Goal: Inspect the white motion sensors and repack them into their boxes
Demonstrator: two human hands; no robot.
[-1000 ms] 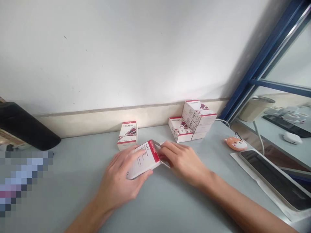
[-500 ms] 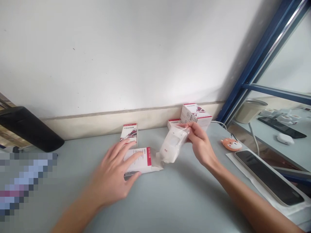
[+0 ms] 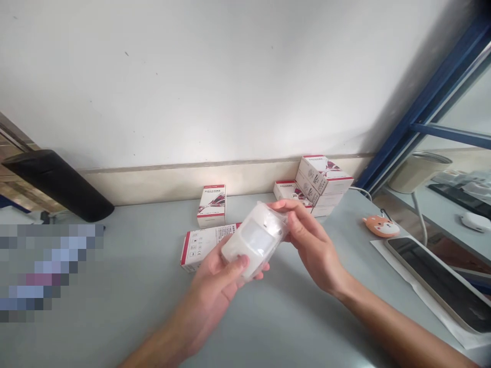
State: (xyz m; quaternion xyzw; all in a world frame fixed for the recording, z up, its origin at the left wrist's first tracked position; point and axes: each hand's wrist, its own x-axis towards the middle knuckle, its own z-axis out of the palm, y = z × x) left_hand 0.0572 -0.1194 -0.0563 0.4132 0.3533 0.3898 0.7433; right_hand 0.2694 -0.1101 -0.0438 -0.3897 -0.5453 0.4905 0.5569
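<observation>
**Desk:** Where is the white device [image 3: 255, 240] right now?

**Me:** I see it off the table [image 3: 115, 317], wrapped in clear film. My left hand [image 3: 215, 286] cups its lower end with the thumb pressed on top. My right hand [image 3: 312, 245] pinches the upper end of the wrap.

**Desk:** So which step is this?

**Me:** I'd say the unit is out of its carton and still wrapped. Any next move calls for a steady left grip while the right fingers work the film.

**Desk:** Counts?

**Me:** One device. One carton lying flat [image 3: 203, 244] just behind my left hand, one upright carton [image 3: 212, 205] near the wall, and a stack of cartons [image 3: 324, 176] of at least three; I cannot tell beyond that. One phone [image 3: 441, 281] and one orange charm [image 3: 381, 226] lie to the right.
</observation>
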